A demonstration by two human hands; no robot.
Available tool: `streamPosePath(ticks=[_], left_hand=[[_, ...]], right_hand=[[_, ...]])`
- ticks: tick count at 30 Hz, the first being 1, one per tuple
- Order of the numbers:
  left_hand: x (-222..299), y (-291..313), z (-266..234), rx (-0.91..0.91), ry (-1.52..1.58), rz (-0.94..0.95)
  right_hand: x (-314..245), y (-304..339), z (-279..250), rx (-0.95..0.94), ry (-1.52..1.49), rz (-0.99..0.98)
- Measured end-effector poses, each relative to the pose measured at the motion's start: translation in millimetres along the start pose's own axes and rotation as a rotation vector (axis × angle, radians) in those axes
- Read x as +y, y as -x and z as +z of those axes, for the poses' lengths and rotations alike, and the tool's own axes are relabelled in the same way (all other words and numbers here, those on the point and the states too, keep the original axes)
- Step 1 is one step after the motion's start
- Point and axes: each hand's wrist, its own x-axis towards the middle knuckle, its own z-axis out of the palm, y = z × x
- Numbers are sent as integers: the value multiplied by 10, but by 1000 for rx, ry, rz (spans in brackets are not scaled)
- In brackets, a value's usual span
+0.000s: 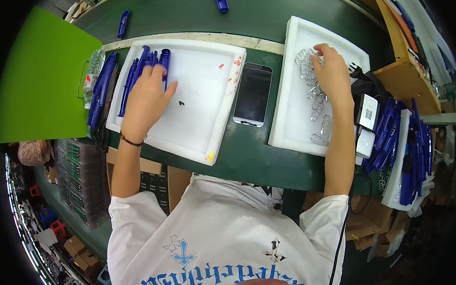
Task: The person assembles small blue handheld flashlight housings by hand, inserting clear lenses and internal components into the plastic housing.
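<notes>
My left hand (146,100) reaches over the left white foam tray (197,98), thumb spread away and fingertips at a group of long blue plastic parts (135,71). Whether those fingertips touch a part is hard to make out. Over at the right white foam tray (301,130), my right hand (332,71) is bent above a loose heap of silvery bent-wire pieces (317,90). A gap shows between its thumb and forefinger, with wire pieces right beside them. A small black piece (181,103) lies on the left tray's floor.
A dark-screened phone (253,94) lies between the trays on the green table (247,156). Beside the left tray are a clear bottle (93,75) and more blue parts (102,90). White boxes (368,112), bundled blue parts (389,133) and a wooden shelf (408,78) stand at right.
</notes>
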Motion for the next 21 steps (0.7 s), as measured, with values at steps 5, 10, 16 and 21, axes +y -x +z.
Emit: streamPosePath(ticks=[5,10,16,21], left_hand=[[-20,270,131,-5,-130,-74],[-45,246,244,58,9,-119],[151,119,-11,228,19,30],[529,-335,-5,440,134,299]], right_hand=[[32,42,79,-26,42,-38],[-55,61,15,-59,60,81],[-235,-35,-128,49,-449,106],[-396,-39,-145,-131,-1310,64]])
